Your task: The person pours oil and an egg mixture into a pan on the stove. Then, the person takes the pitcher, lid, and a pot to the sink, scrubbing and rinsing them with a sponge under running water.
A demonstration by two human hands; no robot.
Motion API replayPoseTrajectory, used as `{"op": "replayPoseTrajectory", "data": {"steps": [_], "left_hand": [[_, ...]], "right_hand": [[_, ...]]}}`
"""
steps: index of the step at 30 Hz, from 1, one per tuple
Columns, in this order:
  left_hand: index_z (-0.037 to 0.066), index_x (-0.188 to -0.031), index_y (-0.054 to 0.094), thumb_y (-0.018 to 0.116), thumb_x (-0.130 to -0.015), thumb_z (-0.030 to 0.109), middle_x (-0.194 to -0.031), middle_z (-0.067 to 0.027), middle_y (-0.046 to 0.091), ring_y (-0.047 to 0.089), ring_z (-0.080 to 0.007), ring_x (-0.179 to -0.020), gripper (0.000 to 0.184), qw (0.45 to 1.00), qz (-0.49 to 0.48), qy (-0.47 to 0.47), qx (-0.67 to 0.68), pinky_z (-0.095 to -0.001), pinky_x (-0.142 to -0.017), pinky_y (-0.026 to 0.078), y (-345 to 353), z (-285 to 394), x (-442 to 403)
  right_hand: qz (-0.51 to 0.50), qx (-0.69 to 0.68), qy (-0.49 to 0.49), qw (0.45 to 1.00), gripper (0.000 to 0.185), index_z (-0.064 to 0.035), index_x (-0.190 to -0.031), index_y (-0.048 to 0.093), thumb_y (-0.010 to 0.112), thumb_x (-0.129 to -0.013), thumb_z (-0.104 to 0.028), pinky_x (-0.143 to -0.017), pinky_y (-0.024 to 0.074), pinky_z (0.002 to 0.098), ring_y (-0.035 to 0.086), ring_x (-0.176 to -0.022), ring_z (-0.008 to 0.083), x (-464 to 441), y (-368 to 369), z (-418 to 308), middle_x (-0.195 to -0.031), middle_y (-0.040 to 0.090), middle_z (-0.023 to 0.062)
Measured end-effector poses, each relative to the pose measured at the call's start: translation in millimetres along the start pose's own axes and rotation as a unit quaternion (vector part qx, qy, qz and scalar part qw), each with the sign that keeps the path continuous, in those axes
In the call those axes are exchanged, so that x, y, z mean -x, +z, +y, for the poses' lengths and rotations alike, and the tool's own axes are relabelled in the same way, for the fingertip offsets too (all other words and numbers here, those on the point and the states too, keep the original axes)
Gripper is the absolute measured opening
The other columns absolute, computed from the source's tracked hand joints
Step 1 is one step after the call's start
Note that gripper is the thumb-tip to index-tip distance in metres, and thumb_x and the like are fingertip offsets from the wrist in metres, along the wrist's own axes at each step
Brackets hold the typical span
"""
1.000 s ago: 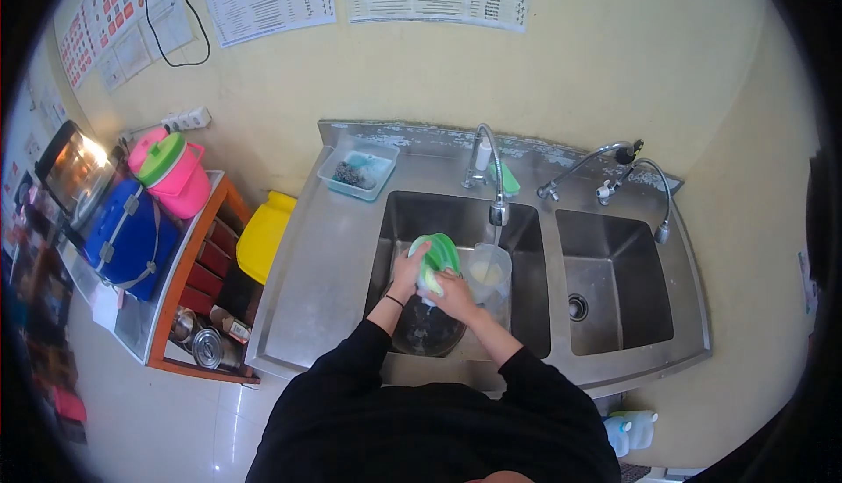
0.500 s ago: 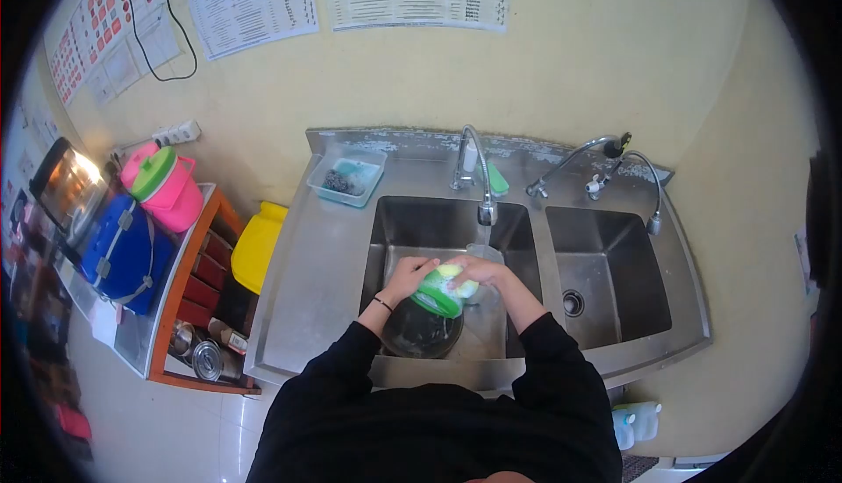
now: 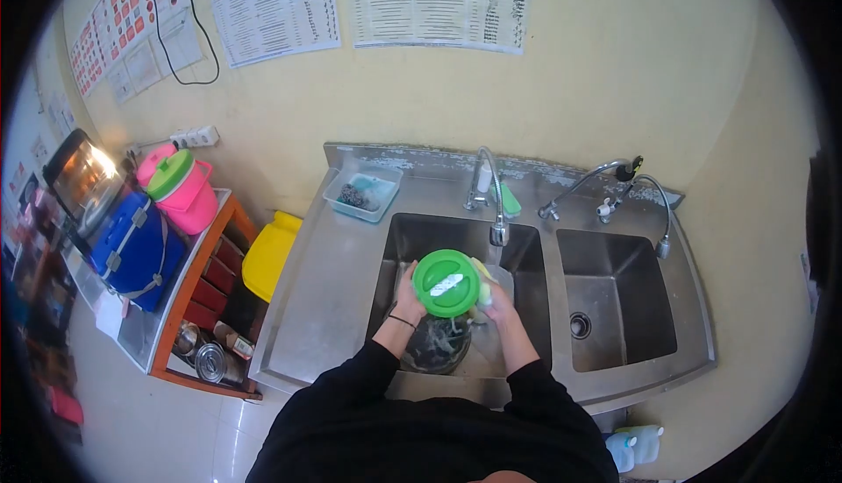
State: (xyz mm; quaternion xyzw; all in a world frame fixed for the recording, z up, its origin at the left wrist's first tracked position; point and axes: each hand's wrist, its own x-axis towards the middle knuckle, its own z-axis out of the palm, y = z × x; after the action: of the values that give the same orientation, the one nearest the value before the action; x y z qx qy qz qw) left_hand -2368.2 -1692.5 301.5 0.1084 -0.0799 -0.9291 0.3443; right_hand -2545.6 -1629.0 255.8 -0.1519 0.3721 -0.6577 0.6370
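Over the left sink basin [image 3: 421,227], I hold a round green lid [image 3: 445,274] whose top faces up, with a whitish patch on it. My left hand [image 3: 409,297] grips the lid's left edge; its fingers are partly hidden. At the right edge, my right hand [image 3: 499,302] is closed on a pale yellow sponge [image 3: 482,277] against the lid. Below the lid sits a dark round bowl [image 3: 436,347] with suds in it. A clear container [image 3: 504,283] is partly hidden behind my right hand.
A curved faucet [image 3: 499,233] hangs over the left basin, with a green sponge [image 3: 509,200] behind it. On the left counter is a plastic tub [image 3: 364,193] with a scouring pad. The right basin [image 3: 623,299] has two taps. Coolers [image 3: 136,250] stand on a side table.
The lid has turned from tilted to facing up toward me, showing its top. My right hand and the sponge have shifted to its right edge. The camera view has shifted slightly.
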Motion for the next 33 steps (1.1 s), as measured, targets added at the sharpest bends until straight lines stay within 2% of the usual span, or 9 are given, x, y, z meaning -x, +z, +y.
{"op": "replayPoseTrajectory", "data": {"steps": [2,8,12,15,18,23,25,28,33], "left_hand": [[0.000,-0.109,0.045,0.030,-0.087,0.034,-0.110,-0.0177,0.049,0.048,-0.0300,-0.101,0.044,0.998,0.025,0.055,0.015,-0.0447,-0.088,0.037,-23.9,-5.4,-6.4],[-0.002,-0.101,0.049,0.034,-0.089,0.033,-0.096,-0.0118,0.054,0.054,-0.0218,-0.088,0.040,0.937,0.258,0.187,-0.143,-0.0335,-0.079,0.043,-34.4,-22.3,-9.9],[-0.002,-0.098,0.048,0.033,-0.089,0.031,-0.093,-0.0119,0.054,0.055,-0.0220,-0.085,0.038,0.941,0.235,0.174,-0.171,-0.0356,-0.075,0.045,-54.8,-19.6,-19.9],[-0.001,-0.100,0.047,0.034,-0.089,0.024,-0.095,-0.0114,0.054,0.055,-0.0230,-0.086,0.031,0.963,0.244,0.090,-0.067,-0.0394,-0.076,0.045,-64.5,-0.5,-19.3],[-0.001,-0.100,0.048,0.038,-0.088,0.020,-0.094,-0.0110,0.054,0.055,-0.0236,-0.085,0.026,0.975,0.194,0.095,-0.060,-0.0379,-0.076,0.046,-98.6,-1.9,-23.7],[-0.003,-0.090,0.052,0.047,-0.083,0.023,-0.087,-0.0113,0.056,0.056,-0.0194,-0.077,0.028,0.932,0.302,0.114,-0.168,-0.0326,-0.067,0.047,-82.9,-32.9,-14.1],[-0.005,-0.080,0.055,0.052,-0.081,0.028,-0.078,-0.0088,0.057,0.055,-0.0159,-0.067,0.034,0.880,0.359,0.167,-0.263,-0.0303,-0.059,0.045,-54.4,-28.7,-6.4],[-0.006,-0.076,0.055,0.054,-0.079,0.031,-0.074,-0.0063,0.057,0.055,-0.0153,-0.064,0.037,0.906,0.299,0.068,-0.291,-0.0293,-0.058,0.044,-76.1,-28.6,-16.6],[0.007,-0.090,0.058,0.060,-0.072,0.030,-0.083,-0.0135,0.059,0.057,-0.0244,-0.075,0.029,0.683,-0.023,-0.043,-0.729,-0.0324,-0.067,0.043,-89.4,-68.1,-17.5]], "right_hand": [[0.168,0.266,-0.096,0.944,0.027,0.0002,-0.100,0.054,0.051,-0.073,-0.001,-0.071,0.0452,0.0302,0.057,-0.080,0.0183,-1.5,10.1,-0.8,-0.093,0.058,0.0102],[0.003,0.517,-0.537,0.667,0.036,-0.0001,-0.095,0.056,0.043,-0.063,0.012,-0.078,0.0397,0.0335,0.051,-0.091,0.0286,4.6,60.8,4.8,-0.093,0.055,0.0153],[-0.031,0.534,-0.422,0.732,0.029,-0.0063,-0.085,0.060,0.052,-0.060,0.005,-0.075,0.0392,0.0381,0.049,-0.087,0.0344,6.4,78.6,41.1,-0.092,0.053,0.0143],[-0.147,0.602,-0.475,0.625,0.021,-0.0056,-0.078,0.059,0.053,-0.060,0.003,-0.072,0.0395,0.0363,0.050,-0.084,0.0324,26.4,69.0,35.2,-0.084,0.053,0.0138],[-0.130,0.584,-0.447,0.665,0.014,-0.0050,-0.071,0.057,0.054,-0.059,0.002,-0.071,0.0397,0.0354,0.050,-0.081,0.0307,18.3,40.0,34.3,-0.082,0.052,0.0130],[0.103,0.595,-0.368,0.707,0.017,-0.0024,-0.079,0.050,0.049,-0.063,0.004,-0.070,0.0384,0.0391,0.047,-0.081,0.0354,-5.9,31.6,58.1,-0.085,0.048,0.0163],[0.054,0.571,-0.404,0.712,0.014,-0.0027,-0.078,0.050,0.051,-0.064,0.002,-0.069,0.0387,0.0368,0.048,-0.081,0.0340,13.9,48.6,70.5,-0.081,0.050,0.0159],[0.018,0.566,-0.375,0.734,0.014,-0.0035,-0.080,0.050,0.050,-0.066,0.000,-0.068,0.0394,0.0364,0.051,-0.078,0.0330,21.3,19.7,74.0,-0.079,0.052,0.0155],[0.023,0.582,-0.167,0.795,0.016,-0.0011,-0.077,0.053,0.046,-0.062,0.001,-0.063,0.0410,0.0358,0.054,-0.071,0.0328,46.8,-65.6,56.9,-0.071,0.054,0.0170]]}}
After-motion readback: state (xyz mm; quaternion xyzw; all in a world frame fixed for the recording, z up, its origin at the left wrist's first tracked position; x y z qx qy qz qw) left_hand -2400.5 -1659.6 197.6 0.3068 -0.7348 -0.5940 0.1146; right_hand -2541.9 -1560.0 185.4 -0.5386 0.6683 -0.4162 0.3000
